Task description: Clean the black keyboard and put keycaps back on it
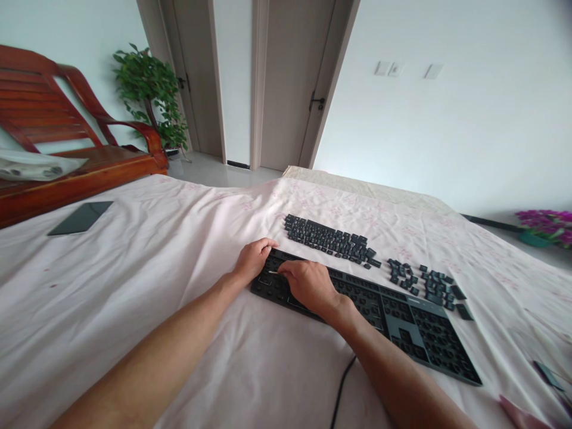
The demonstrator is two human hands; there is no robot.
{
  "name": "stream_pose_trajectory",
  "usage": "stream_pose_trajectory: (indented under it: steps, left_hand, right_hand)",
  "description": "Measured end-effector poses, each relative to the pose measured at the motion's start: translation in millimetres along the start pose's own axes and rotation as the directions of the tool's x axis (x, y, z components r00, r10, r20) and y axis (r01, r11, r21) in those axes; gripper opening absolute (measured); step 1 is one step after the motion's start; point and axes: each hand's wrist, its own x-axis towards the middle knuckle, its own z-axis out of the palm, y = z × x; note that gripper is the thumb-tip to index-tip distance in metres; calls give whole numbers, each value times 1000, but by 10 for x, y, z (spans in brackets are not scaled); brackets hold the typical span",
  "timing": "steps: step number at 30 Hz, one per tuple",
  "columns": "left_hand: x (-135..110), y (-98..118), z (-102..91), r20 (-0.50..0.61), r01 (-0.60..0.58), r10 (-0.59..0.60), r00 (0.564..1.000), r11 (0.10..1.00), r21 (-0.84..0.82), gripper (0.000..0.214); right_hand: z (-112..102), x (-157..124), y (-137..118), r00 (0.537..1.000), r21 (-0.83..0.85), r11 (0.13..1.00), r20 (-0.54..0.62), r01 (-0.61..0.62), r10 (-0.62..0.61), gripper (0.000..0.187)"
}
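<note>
Nearest, below the right hand [313, 287], a black cable [343, 381] lies on the pale cloth [250, 369] and passes out of sight at the forearm. The right hand is closed, thumb and fingers pinching a thin pale stick [273, 272] whose tip points left over the key wells. Beneath it lies the black keyboard [370, 304], stripped of its caps and stretching well out to the hand's right. The left hand [254, 259] is curled around the keyboard's left end at the far corner, its underside fingers hidden. Just beyond the right hand sit loose keycaps [330, 237] in close rows; more clusters [440, 289] lie farther right. Well left of the left hand rests a dark flat device [81, 218]. Past both hands stand a wooden bench [67, 155], a leafy plant [147, 83] and a door [295, 83].
</note>
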Motion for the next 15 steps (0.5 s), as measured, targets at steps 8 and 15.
stream_pose_trajectory:
  steps: [8,15]
  left_hand:
    - [2,14,-20,-4,14,-15,1000,999,-37,32]
    - [-60,144,-101,-9,-38,37,999,968,-249,34]
  right_hand:
    - [17,150,-51,1000,-28,999,-16,14,-14,29]
    - [81,140,155,991,305,952,-127,-1,42,29]
